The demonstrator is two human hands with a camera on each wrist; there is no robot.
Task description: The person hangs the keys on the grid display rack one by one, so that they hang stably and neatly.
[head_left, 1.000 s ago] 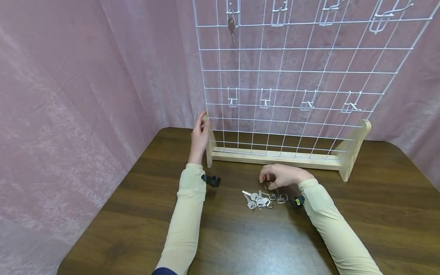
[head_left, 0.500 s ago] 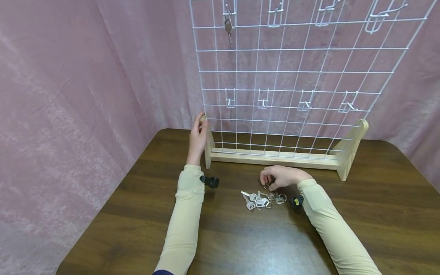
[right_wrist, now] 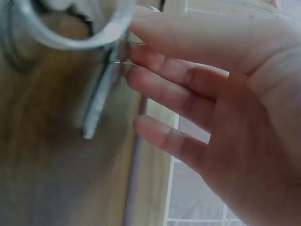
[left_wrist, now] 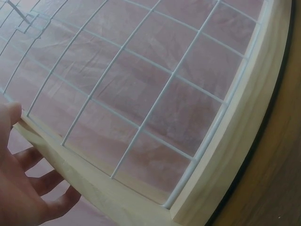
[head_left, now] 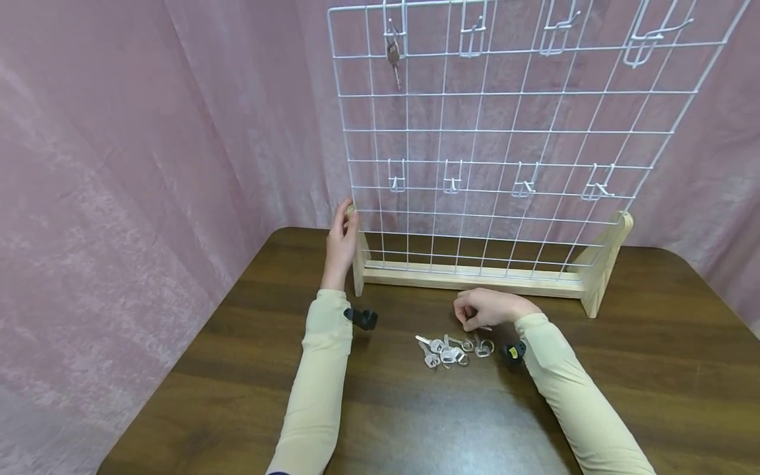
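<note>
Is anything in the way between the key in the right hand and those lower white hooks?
Nothing visible: the space from the right hand, pinching the key, up to the lower hooks looks open. The loose keys lie nearer the person.

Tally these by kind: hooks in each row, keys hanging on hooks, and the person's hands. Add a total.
Upper hooks: 4
Lower hooks: 4
Hanging key: 1
Hands: 2 (left hand, right hand)
Total: 11

Silver keys (head_left: 446, 353); white grid (head_left: 511, 131); pale-wood stand (head_left: 415, 275); brown, wood-grained table (head_left: 249, 382); mottled pink curtain (head_left: 148, 165); cream sleeves (head_left: 320, 376).
</note>
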